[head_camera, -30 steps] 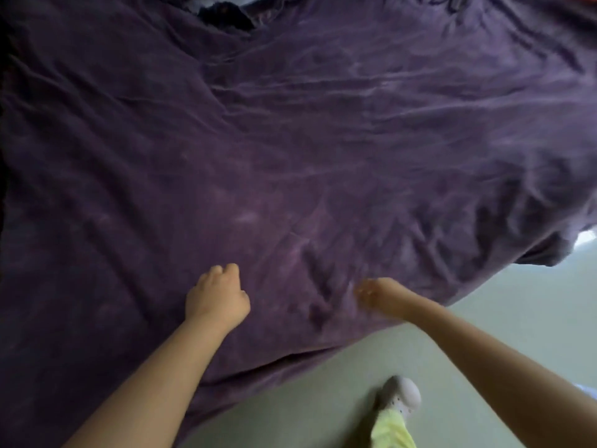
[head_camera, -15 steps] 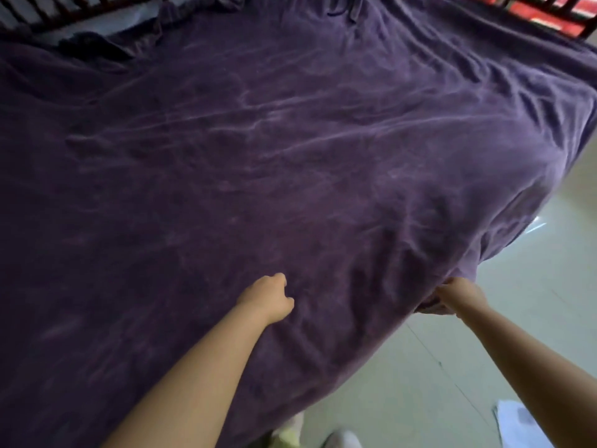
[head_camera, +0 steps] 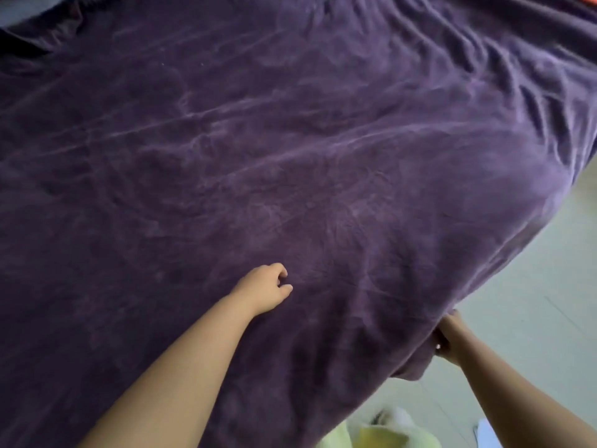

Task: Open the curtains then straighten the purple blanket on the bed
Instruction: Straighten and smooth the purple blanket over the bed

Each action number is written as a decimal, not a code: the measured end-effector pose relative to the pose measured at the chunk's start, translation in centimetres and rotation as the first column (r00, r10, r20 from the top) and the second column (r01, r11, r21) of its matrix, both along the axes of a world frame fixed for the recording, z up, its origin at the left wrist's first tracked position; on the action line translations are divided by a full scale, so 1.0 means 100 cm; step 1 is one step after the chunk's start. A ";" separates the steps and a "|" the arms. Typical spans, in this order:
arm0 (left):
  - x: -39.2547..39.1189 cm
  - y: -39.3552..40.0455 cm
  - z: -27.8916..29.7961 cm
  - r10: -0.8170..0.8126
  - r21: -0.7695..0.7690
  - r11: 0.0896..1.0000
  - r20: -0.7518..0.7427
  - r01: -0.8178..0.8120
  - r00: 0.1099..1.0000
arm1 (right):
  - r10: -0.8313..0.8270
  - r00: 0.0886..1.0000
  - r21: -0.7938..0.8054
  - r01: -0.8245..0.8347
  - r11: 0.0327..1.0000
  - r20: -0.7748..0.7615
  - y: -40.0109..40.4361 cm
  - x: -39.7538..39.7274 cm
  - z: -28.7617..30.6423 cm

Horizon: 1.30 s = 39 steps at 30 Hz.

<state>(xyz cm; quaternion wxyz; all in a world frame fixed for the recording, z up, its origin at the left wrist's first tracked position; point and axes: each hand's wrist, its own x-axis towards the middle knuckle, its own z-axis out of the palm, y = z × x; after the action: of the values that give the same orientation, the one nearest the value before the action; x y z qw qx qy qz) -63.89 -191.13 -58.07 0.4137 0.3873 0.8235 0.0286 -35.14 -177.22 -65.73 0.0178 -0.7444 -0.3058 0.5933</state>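
The purple blanket covers nearly the whole bed, with shallow creases running across it and folds bunched at the far right. My left hand rests on top of the blanket near its near edge, fingers curled, with no fabric visibly bunched in it. Lower right, my right hand grips the blanket's hanging edge where it drops over the side of the bed, and the cloth is gathered around the fingers. No curtains are in view.
Pale floor runs along the right of the bed. My yellow-green trouser leg and a white shoe show at the bottom. A white sheet lies on the floor at bottom right. Pale bedding shows at top left.
My right hand has slid rightward along the blanket's edge to the bed's side and pulled it down. The left hand moved right over the top. Wrinkles near me have flattened.
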 end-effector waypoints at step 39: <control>0.278 0.049 -0.018 -0.355 -0.434 0.815 0.150 0.384 0.923 | 0.343 0.939 -0.363 -0.322 0.874 -0.009 0.035 0.217 0.019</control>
<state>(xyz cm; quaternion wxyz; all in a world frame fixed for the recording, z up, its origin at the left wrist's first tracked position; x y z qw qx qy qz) -36.06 -186.21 -59.92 0.5156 0.4309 0.7026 -0.2341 -13.47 -173.74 -63.84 -0.2292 -0.6876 -0.3160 0.6122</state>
